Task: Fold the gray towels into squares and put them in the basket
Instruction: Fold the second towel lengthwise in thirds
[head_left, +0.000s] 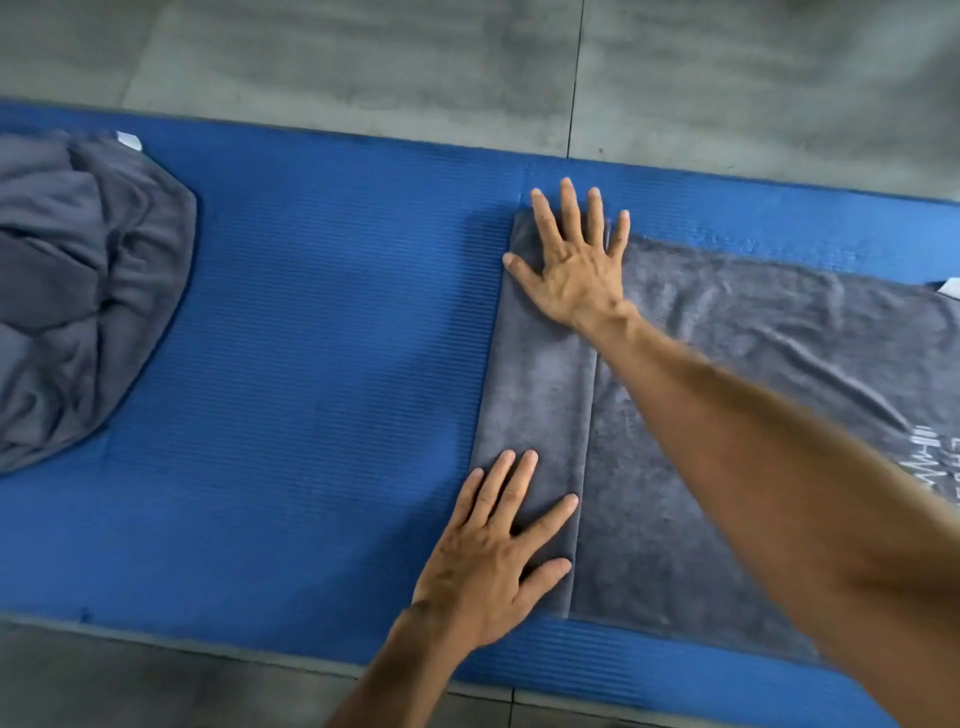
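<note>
A person's left hand (485, 564) and right hand (574, 260), fingers spread flat, press a gray towel's (727, 395) folded strip on a blue mat (322, 338); crumpled gray towels (78, 291) lie well apart at left, on the same mat.

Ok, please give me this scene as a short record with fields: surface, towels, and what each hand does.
surface: blue mat on a gray floor
towel in work: gray towel spread flat, its left end folded over into a narrow strip
left hand: flat, fingers straight, presses the strip's near end
right hand: flat, fingers spread, presses the strip's far end
other towels: crumpled gray pile at the left
basket: not in view
</note>
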